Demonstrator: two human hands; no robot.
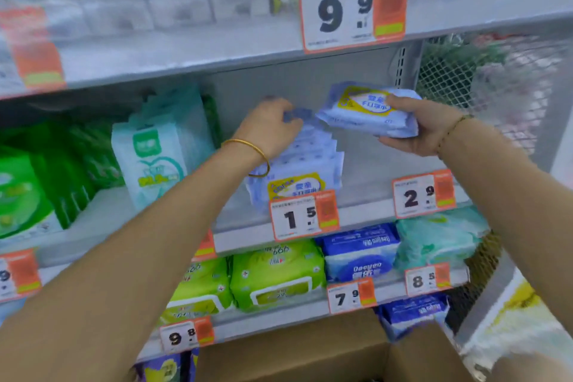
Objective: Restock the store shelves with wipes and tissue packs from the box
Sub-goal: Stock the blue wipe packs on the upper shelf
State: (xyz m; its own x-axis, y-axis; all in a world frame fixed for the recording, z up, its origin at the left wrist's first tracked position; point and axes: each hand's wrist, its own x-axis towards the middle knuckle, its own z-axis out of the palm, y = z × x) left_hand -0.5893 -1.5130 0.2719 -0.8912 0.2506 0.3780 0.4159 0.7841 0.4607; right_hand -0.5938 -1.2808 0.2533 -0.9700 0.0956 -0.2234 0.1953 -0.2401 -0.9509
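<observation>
The right hand (424, 127) clasped a soft, light-looking blue wipes pack (369, 110) by its end above the shelf (366, 211) near its right edge, while the left hand (269, 129) pinched the standing row of packs (297, 164), best gripped across their flat sides.

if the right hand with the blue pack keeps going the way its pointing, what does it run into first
Probably the left hand, which rests on the row of blue wipes packs. The right hand and its blue pack point leftward toward it, though depth is unclear.
</observation>
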